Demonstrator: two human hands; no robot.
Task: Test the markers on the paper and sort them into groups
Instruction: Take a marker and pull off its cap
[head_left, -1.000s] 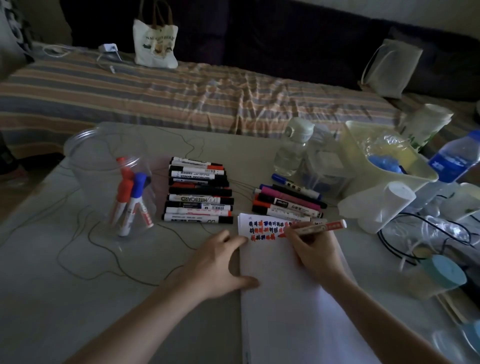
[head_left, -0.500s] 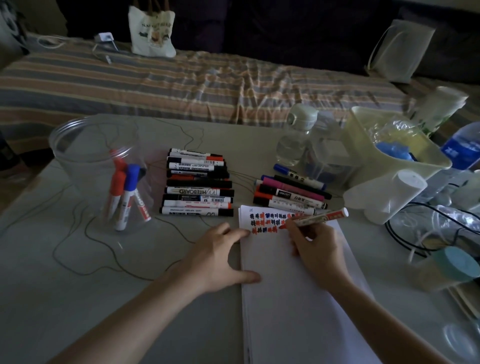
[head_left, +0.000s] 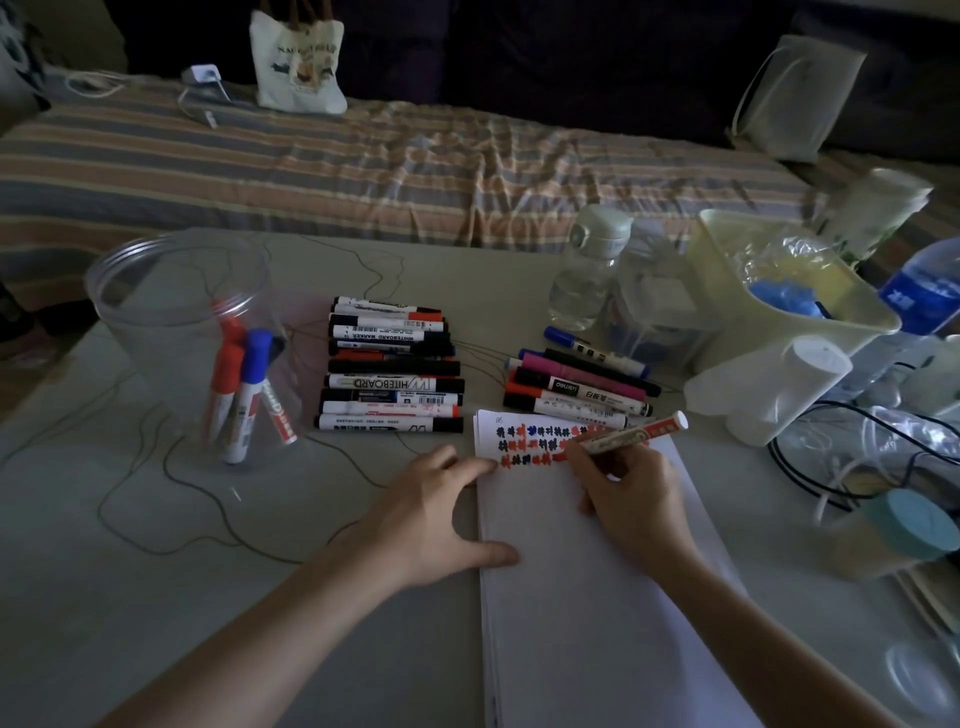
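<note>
Dim bedside table (head_left: 156, 597): our right hand (head_left: 631, 493) pinches the red marker (head_left: 631, 435), tip down-left on the paper (head_left: 587, 597) at the third row of scribbles (head_left: 540, 444), barrel slanting far-right. Our left hand (head_left: 431, 512) lies flat, fingers spread, pinning the paper's left edge. Sorted marker piles (head_left: 392, 376) wait just beyond, so we judge the right hand nearer

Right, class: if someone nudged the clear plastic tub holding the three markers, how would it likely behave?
The clear tub looks thin-walled and nearly empty, so it is probably light and would slide easily. Its three markers lean against the wall, so they would likely rattle or shift. It looks wide for its height, so tipping seems unlikely.
</note>
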